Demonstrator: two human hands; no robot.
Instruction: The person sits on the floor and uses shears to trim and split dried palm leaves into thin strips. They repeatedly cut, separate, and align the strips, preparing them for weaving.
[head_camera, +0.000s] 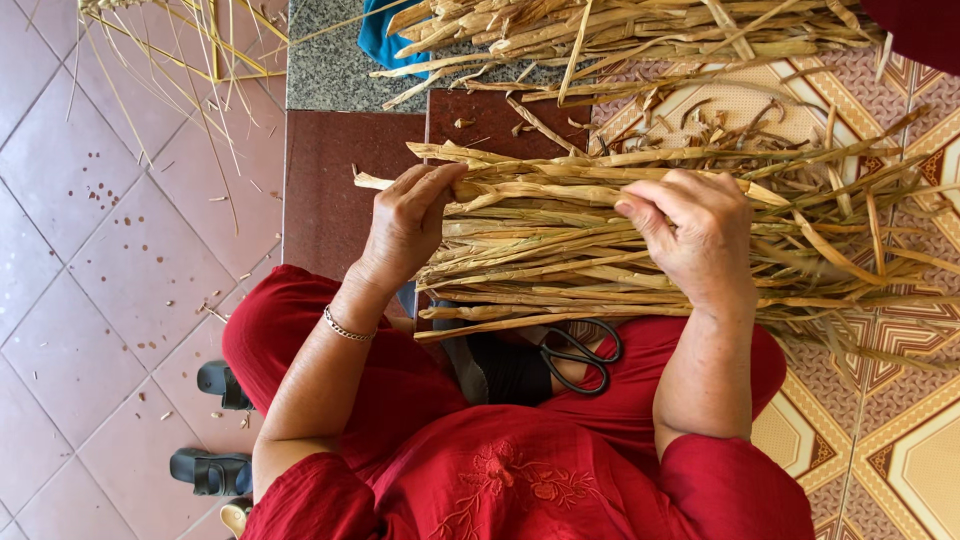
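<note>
The floor takes up most of the view: plain pinkish-brown tiles on one side, and on the other side tiles with a cream, brown and gold pattern. Between them runs a dark red step, and a speckled grey stone slab lies beyond it. Small crumbs of dry plant litter are scattered over the plain tiles.

The bundle of dried stalks is the landmark here. It lies across the person's lap, over the red dress, with its cut ends reaching toward the dark red step and its loose, frayed ends spreading over the patterned tiles. Beyond the bundle, farther from the person, lies a second heap of stalks, with a bit of blue cloth showing under its edge. Thin yellow straws lie on the plain tiles, well apart from the bundle.

The left hand is curled over the cut end of the bundle, fingers wrapped around the top stalks. The right hand presses down on the middle of the bundle, fingers bent over the stalks. The two hands are apart, each gripping the bundle.

Just under the bundle, on the lap, lie black-handled scissors beside a black pouch. A thin bracelet circles the left wrist. Dark sandals sit on the plain tiles, near the person's knee.
</note>
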